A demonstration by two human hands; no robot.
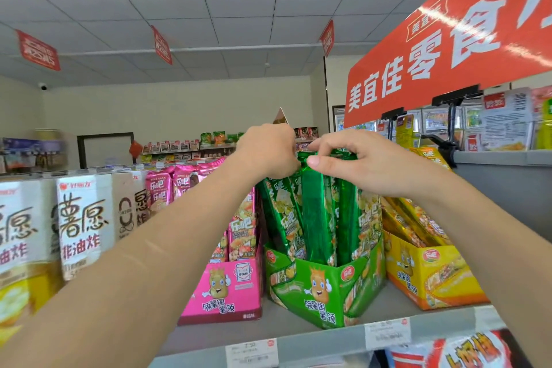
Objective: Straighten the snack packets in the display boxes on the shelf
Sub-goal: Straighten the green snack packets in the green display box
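Several tall green snack packets (316, 212) stand upright in a green display box (322, 293) on the top shelf, turned corner-first toward me. My left hand (268, 152) is closed on the top edges of the left green packets. My right hand (355, 158) pinches the tops of the middle and right green packets, thumb in front. A pink display box (224, 290) with pink packets (242, 227) stands just to the left, partly behind my left forearm. A yellow display box (430, 275) with leaning yellow packets (418, 218) stands to the right.
White and beige snack cartons (80, 224) line the shelf at left. Price tags (386, 333) hang on the grey shelf edge (313, 340). A red banner (448, 48) on black clamps rises at the right, over a grey divider (501, 188). Red packets (466, 352) show on the shelf below.
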